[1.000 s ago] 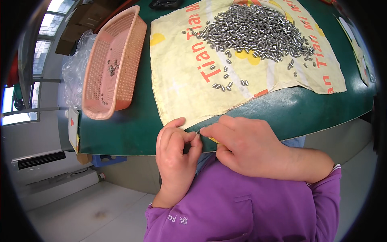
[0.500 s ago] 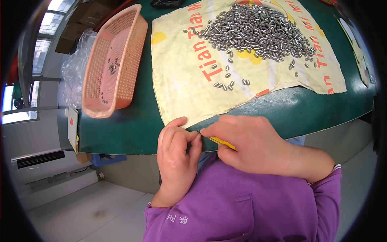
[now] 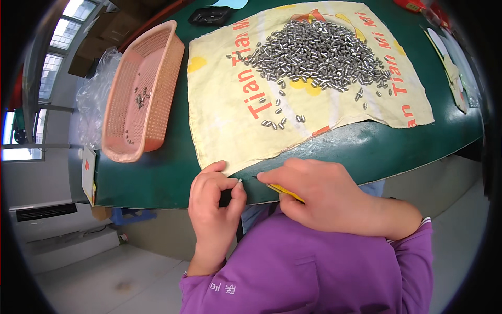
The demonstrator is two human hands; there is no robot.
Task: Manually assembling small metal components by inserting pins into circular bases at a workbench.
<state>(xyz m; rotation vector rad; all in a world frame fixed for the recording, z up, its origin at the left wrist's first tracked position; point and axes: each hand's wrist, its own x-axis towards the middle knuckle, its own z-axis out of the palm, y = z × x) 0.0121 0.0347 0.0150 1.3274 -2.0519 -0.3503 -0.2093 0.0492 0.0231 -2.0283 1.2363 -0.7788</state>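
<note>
Over the table's front edge, my left hand [image 3: 215, 201] is closed, thumb and forefinger pinching a small shiny metal piece [image 3: 240, 180]. To its right, my right hand [image 3: 319, 196] is wrapped round a slim yellow-handled tool [image 3: 286, 192]. The tool's thin dark tip points left, a short gap from the pinched piece; its exact kind is mostly hidden by my fingers. Beyond both hands, a heap of small silver barrel-shaped metal pieces [image 3: 319, 55] lies on a cream printed cloth [image 3: 219, 120]. Several loose ones are scattered on the cloth's near side.
A pink mesh basket [image 3: 168, 104] with a few metal pieces inside stands on the green table [image 3: 366, 152] at left, beside a clear plastic bag [image 3: 94, 99]. A black tray [image 3: 210, 15] sits at the back. Cards [image 3: 447, 68] lie near the right edge.
My left hand has moved left, away from the tool's tip, so a gap now parts the two hands. The pinched piece shows more clearly. The whole view has shifted slightly.
</note>
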